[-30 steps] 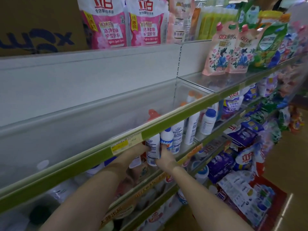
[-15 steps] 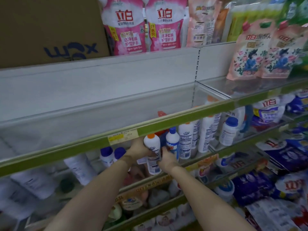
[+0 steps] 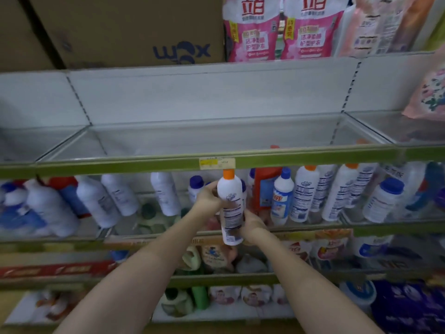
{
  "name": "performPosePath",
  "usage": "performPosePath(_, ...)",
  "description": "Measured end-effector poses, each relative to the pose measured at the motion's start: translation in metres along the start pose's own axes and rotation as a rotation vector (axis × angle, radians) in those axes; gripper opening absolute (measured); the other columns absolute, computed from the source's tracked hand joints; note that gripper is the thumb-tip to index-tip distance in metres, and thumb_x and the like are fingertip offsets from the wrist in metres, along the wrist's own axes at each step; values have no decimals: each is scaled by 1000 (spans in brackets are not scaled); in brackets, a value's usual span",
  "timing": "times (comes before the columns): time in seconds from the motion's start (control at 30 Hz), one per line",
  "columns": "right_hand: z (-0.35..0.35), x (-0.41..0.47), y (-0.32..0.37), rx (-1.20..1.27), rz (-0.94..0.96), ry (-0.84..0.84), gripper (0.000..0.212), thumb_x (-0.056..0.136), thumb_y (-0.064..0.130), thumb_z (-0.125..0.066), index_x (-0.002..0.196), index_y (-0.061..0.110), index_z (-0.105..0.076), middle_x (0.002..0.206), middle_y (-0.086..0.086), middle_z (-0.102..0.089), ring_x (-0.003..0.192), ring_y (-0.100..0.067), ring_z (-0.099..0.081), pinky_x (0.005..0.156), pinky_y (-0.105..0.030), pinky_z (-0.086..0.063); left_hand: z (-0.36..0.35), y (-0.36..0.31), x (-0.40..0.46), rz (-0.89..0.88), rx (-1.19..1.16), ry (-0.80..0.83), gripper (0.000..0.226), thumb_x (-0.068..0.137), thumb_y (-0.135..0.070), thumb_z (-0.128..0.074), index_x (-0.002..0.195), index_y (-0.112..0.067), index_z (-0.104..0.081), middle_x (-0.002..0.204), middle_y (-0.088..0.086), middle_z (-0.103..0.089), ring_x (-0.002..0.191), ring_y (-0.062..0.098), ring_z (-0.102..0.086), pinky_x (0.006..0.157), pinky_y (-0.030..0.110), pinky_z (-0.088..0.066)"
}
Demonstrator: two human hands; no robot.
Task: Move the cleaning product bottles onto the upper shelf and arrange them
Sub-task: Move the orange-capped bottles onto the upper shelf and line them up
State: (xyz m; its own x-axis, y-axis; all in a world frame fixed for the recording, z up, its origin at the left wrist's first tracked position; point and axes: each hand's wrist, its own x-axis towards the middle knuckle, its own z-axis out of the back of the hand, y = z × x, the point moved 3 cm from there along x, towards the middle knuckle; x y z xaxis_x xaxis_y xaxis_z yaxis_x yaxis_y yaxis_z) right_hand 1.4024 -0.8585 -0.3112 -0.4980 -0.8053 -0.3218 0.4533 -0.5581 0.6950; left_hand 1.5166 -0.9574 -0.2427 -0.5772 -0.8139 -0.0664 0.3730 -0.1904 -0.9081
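A white bottle with an orange cap (image 3: 230,206) is upright in front of the lower shelf, held in both hands. My left hand (image 3: 209,198) grips its upper part from the left. My right hand (image 3: 250,225) grips its lower part from the right. Its cap sits just under the green front rail of the upper shelf (image 3: 168,162), whose glass surface holds nothing in the middle bay. More white bottles with blue and orange caps (image 3: 305,194) stand on the lower shelf to the right, and others (image 3: 106,201) lean to the left.
A red-orange bottle (image 3: 265,189) stands behind the held one. Pink detergent pouches (image 3: 252,30) and a cardboard box (image 3: 134,30) sit on the top shelf. A floral pouch (image 3: 431,92) stands at the right of the upper shelf. Lower shelves hold mixed bottles and packs.
The orange-capped bottle has come forward out of the lower shelf and a little upward in both hands. The view has swung to face the shelves squarely.
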Motion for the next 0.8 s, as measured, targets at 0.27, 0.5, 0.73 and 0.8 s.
performPosePath(0.27, -34, -50, 30, 33, 107, 250, 69, 72, 20, -90, 133, 18, -57, 105, 7, -67, 91, -12, -66, 76, -30, -58, 46, 20, -55, -19, -144, 80, 65, 63, -15, -94, 121, -23, -67, 108, 1, -75, 98, 21, -72, 82, 41, -61)
performPosePath(0.5, -94, -111, 74, 61, 149, 327, 47, 72, 16, -89, 110, 29, -65, 101, 8, -70, 93, -11, -67, 70, -29, -58, 113, 52, -114, -26, -152, 155, 56, 70, -23, -90, 120, -21, -66, 107, -1, -76, 95, 16, -74, 82, 39, -61)
performPosePath(0.73, -153, -161, 101, 61, 105, 373, 42, 74, 29, -89, 109, 33, -66, 102, 17, -70, 94, -2, -65, 76, -23, -54, 165, 90, -165, 40, -190, 122, 34, 78, -27, -85, 104, -12, -69, 98, 6, -77, 80, 15, -76, 64, 26, -58)
performPosePath(0.8, -165, -169, 106, 46, 77, 361, 60, 63, 41, -92, 117, 30, -66, 109, 14, -71, 100, -7, -67, 87, -33, -58, 174, 100, -173, 50, -212, 124, 39, 80, -29, -84, 109, -8, -68, 98, 6, -77, 81, 17, -76, 64, 27, -58)
